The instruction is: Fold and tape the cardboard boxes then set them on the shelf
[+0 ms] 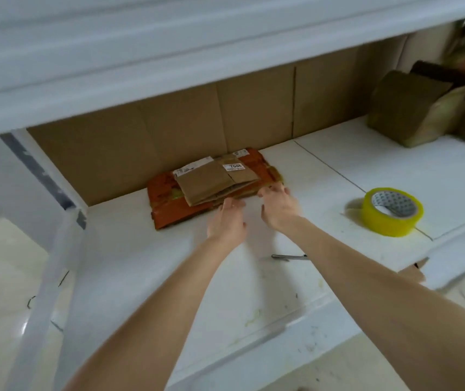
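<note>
A stack of flattened cardboard boxes lies on the white shelf surface [129, 249] near the back. A brown flat box [211, 180] with white labels tops a larger red-orange flat box [169, 210]. My left hand [227, 221] reaches to the stack's near edge, fingers straight and touching the cardboard. My right hand [279, 206] is beside it, its fingertips at the brown box's near right corner. Neither hand visibly grips anything. A roll of yellowish clear tape [392, 211] stands on the surface to the right.
A pen-like metal tool [289, 257] lies on the surface under my right forearm. Brown cardboard panels [186, 122] line the back. Assembled brown boxes [411, 108] sit at the far right. A white shelf board [141, 52] overhangs above.
</note>
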`<act>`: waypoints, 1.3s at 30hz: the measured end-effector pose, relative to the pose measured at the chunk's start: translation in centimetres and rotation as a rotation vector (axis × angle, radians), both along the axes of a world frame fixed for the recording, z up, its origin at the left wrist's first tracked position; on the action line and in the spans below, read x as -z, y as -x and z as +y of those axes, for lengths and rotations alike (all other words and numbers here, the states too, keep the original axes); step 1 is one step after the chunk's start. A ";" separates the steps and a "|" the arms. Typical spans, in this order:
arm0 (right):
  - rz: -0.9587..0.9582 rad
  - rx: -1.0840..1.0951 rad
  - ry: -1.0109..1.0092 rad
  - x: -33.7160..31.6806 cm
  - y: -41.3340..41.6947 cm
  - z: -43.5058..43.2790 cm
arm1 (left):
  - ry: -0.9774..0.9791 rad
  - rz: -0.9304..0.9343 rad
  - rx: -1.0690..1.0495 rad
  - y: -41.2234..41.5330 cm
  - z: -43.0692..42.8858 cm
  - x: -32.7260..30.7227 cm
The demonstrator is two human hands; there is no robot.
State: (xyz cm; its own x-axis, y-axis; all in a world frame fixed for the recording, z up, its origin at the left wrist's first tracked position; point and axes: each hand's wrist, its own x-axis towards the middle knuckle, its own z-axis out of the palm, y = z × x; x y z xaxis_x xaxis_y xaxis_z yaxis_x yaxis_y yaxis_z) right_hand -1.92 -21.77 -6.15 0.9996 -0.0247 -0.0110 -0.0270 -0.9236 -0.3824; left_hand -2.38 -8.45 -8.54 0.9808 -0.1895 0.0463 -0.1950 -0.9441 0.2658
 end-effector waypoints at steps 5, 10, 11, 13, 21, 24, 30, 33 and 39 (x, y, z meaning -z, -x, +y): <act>-0.025 0.130 0.011 -0.1 2.7 -1.8 | 0.072 0.005 0.188 2.4 -2.1 -1.1; -0.161 0.200 -0.015 -1.1 3.5 -3.7 | -0.078 0.145 0.362 4.2 -5.1 -1.3; -0.184 0.201 -0.022 -1.2 3.7 -3.8 | -0.082 0.151 0.366 4.3 -5.6 -1.0; -0.237 0.197 -0.030 -1.2 4.3 -4.3 | -0.080 0.110 0.326 4.2 -6.4 -0.4; -0.259 0.271 -0.018 -1.2 5.4 -9.3 | -0.135 0.276 0.357 2.0 -7.7 -0.6; -0.207 0.253 -0.038 -0.6 5.2 -9.5 | -0.210 0.254 0.420 2.0 -7.4 -0.5; -0.124 0.331 -0.161 0.2 3.9 -8.3 | -0.013 0.145 0.115 1.4 -8.2 -0.2; 0.040 0.409 -0.286 0.9 3.3 -9.3 | 0.298 0.230 -0.027 0.6 -9.6 0.0; 0.081 0.483 -0.797 1.5 1.7 -10.3 | 0.547 0.248 0.001 -0.6 -12.4 -0.5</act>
State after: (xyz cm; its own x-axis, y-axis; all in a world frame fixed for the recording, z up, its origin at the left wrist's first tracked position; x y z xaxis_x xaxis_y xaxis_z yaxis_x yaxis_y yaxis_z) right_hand -3.59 -32.04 -7.70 0.8785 -0.3926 -0.2723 -0.3935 -0.2714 -0.8784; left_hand -1.80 -20.84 -8.03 0.9746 -0.2038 -0.0926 -0.0661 -0.6575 0.7506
